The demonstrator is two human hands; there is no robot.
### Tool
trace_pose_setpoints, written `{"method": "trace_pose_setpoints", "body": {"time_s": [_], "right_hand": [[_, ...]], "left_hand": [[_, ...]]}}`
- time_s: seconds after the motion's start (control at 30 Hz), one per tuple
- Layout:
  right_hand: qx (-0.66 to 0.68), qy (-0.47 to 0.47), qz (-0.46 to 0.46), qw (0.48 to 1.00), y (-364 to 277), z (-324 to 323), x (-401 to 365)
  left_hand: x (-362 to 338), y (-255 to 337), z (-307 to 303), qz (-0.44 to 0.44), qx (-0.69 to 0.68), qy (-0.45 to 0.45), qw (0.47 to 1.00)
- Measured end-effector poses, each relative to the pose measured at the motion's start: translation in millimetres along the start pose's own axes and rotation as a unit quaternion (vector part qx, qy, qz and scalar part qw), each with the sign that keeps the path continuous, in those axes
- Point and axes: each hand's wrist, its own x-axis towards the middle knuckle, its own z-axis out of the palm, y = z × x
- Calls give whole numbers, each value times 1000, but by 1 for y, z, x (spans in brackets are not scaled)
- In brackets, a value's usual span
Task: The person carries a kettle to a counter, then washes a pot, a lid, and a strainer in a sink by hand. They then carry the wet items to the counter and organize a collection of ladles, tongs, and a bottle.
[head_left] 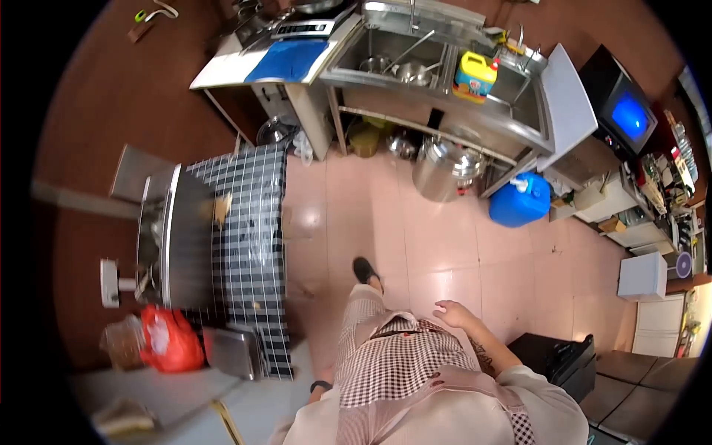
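Note:
My right hand (450, 314) hangs out in front of the checked apron (404, 367) with its fingers loosely apart. It holds nothing, and pink floor tiles show beneath it. Low at the left side of my body is my left hand (326, 375), just past a dark wristband (320, 386). It is small and blurred, so its fingers cannot be made out. Close to it lies the edge of a table with a black-and-white checked cloth (252, 245). One dark shoe (363, 269) shows on the floor ahead.
Left, the table carries a steel appliance (191, 237), a red plastic bag (170, 341) and a metal box (233, 352). Ahead stand a steel sink (371, 81) with pots and a yellow jug (475, 76), a large steel pot (445, 167) and a blue drum (521, 200). A black chair (552, 360) stands right.

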Motion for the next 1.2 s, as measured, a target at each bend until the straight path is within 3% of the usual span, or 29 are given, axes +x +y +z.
{"method": "trace_pose_setpoints", "body": {"time_s": [0.07, 0.1, 0.17, 0.2, 0.27, 0.33, 0.37, 0.53, 0.67, 0.77, 0.8, 0.83, 0.87, 0.9, 0.93, 1.0, 1.07, 1.13, 1.17, 1.2], "right_hand": [[-22, 17, 3, 1000, -18, -59, 37], [-19, 29, 1, 999, -33, -96, 57], [24, 66, -3, 998, -73, -173, 94], [58, 92, -6, 994, -94, -218, 113], [94, 152, -58, 982, -116, -292, 165], [105, 189, -68, 974, -131, -364, 233], [117, 197, -86, 970, -158, -410, 253], [157, 336, -230, 900, -232, -620, 458], [162, 432, -176, 869, -280, -782, 647], [103, 489, -119, 858, -308, -869, 752], [92, 509, -119, 848, -306, -886, 790], [139, 474, -119, 861, -307, -899, 809], [98, 431, -103, 891, -304, -907, 825], [97, 418, -101, 898, -314, -906, 808], [94, 406, -98, 904, -323, -896, 783], [-36, 415, -103, 903, -296, -839, 795], [-90, 391, -274, 874, -289, -779, 757], [130, 258, -240, 927, -282, -742, 753], [317, 179, -183, 913, -276, -733, 764], [492, 95, -114, 858, -267, -723, 777]], "left_hand": [[78, 36, -21, 60, 65, 26, 996], [118, 68, -37, 30, 21, -55, 998], [193, 130, -72, -16, 30, -82, 996], [196, 228, -86, -138, -212, -65, 965], [236, 323, -100, -104, -245, -28, 964], [281, 367, -105, -72, -264, -12, 962], [287, 418, -109, -76, -226, -27, 971], [381, 490, -69, -14, -215, 67, 974], [421, 594, -40, -93, -221, 96, 966], [441, 666, -36, -95, -189, 96, 973], [442, 692, -36, -90, -168, 99, 977], [444, 724, -36, -102, -161, 107, 976], [449, 739, -38, -107, -152, 102, 977], [455, 760, -36, -88, -148, 98, 980], [461, 781, -34, -69, -146, 91, 983], [485, 815, -29, -80, -140, 68, 985], [508, 841, -23, -88, -124, 48, 987], [530, 857, -19, -48, -98, 20, 994], [539, 866, -18, -25, -81, 9, 996], [546, 874, -19, -5, -61, -4, 998]]}}
